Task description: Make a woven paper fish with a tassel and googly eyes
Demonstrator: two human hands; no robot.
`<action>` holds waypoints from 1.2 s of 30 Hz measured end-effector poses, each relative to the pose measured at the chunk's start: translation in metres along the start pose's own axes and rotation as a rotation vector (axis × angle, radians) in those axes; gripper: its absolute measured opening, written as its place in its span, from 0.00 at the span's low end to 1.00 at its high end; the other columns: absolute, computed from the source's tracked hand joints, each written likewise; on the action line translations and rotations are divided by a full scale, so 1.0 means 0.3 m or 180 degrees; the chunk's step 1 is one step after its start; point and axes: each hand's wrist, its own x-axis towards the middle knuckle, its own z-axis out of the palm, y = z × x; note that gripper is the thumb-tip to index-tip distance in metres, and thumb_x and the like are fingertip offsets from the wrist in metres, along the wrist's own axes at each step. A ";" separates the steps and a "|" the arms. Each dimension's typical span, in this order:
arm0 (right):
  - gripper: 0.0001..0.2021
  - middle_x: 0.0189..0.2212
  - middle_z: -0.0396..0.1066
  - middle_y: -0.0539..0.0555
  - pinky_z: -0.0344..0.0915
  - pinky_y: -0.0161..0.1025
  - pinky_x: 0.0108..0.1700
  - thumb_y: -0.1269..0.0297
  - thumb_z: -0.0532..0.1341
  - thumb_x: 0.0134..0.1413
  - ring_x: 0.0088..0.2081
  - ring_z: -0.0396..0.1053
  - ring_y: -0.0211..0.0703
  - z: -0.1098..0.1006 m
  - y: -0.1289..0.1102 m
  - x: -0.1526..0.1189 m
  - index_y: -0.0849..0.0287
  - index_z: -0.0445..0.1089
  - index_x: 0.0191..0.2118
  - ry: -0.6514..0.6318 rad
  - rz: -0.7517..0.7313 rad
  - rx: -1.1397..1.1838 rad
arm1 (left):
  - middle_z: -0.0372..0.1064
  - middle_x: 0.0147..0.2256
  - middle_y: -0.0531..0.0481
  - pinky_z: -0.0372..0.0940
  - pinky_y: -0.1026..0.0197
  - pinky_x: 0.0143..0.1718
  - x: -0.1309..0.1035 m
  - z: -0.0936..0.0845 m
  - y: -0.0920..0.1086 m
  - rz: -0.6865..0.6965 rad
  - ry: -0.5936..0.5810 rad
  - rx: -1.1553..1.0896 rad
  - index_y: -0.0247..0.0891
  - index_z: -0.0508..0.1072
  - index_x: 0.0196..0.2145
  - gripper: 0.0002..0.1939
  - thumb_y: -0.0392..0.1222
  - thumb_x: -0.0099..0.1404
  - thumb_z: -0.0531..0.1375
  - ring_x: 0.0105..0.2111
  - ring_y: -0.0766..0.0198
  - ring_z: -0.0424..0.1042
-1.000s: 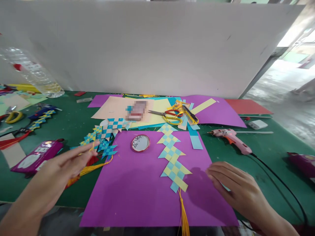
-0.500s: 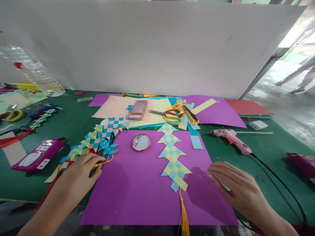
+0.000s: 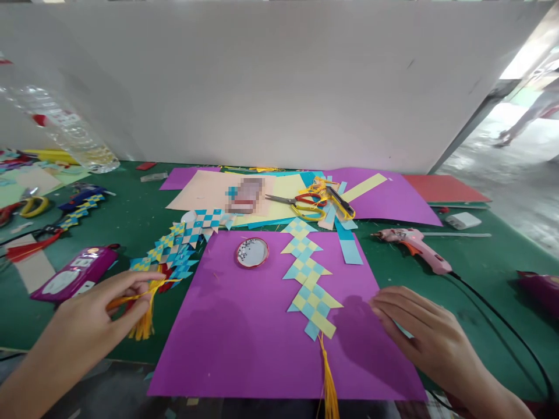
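Note:
My left hand (image 3: 116,305) pinches a yellow tassel (image 3: 146,317) beside a pile of blue, yellow and white woven paper pieces (image 3: 177,247). Over the right edge of the purple sheet (image 3: 236,349), my right hand (image 3: 419,326) is held with its fingers together; a bit of light blue paper shows below them, and whether it is gripped is unclear. Between the hands lies a yellow and light blue woven paper strip (image 3: 310,273), with a yellow tassel (image 3: 328,378) hanging from its lower end. A round red-rimmed lid (image 3: 252,252) holds small dark-and-white pieces.
Scissors (image 3: 297,202) lie on coloured paper behind the purple sheet. A pink glue gun (image 3: 414,244) with a black cord is at the right, near a white adapter (image 3: 463,220). At the left are a purple case (image 3: 76,273) and a clear bottle (image 3: 61,125). A white board (image 3: 262,87) stands behind.
My left hand has drawn back left and now lifts the yellow tassel, pinched at its top. The pile beside it has shifted slightly. My right hand has hardly moved.

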 end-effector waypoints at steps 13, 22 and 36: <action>0.07 0.35 0.77 0.53 0.71 0.40 0.46 0.73 0.58 0.59 0.41 0.74 0.42 -0.002 -0.007 0.038 0.59 0.74 0.39 0.0062 -0.0065 -0.0049 | 0.71 0.50 0.42 0.64 0.50 0.48 0.212 -0.016 0.023 -0.0356 -0.0099 0.0095 0.39 0.68 0.55 0.34 0.65 0.63 0.47 0.45 0.47 0.73; 0.07 0.35 0.76 0.54 0.71 0.40 0.44 0.72 0.58 0.59 0.39 0.74 0.43 0.003 -0.015 0.033 0.60 0.73 0.39 0.0055 0.0020 -0.0032 | 0.66 0.54 0.34 0.61 0.51 0.50 0.380 0.053 -0.041 -0.0219 -0.1047 0.0081 0.30 0.58 0.61 0.44 0.67 0.60 0.52 0.50 0.44 0.68; 0.07 0.36 0.77 0.54 0.71 0.40 0.46 0.72 0.59 0.59 0.40 0.74 0.43 0.012 -0.019 0.026 0.60 0.74 0.39 0.0083 0.0001 -0.0047 | 0.69 0.48 0.39 0.61 0.55 0.48 0.381 -0.024 0.052 0.0249 -0.0227 -0.0098 0.34 0.61 0.61 0.39 0.65 0.62 0.53 0.48 0.50 0.69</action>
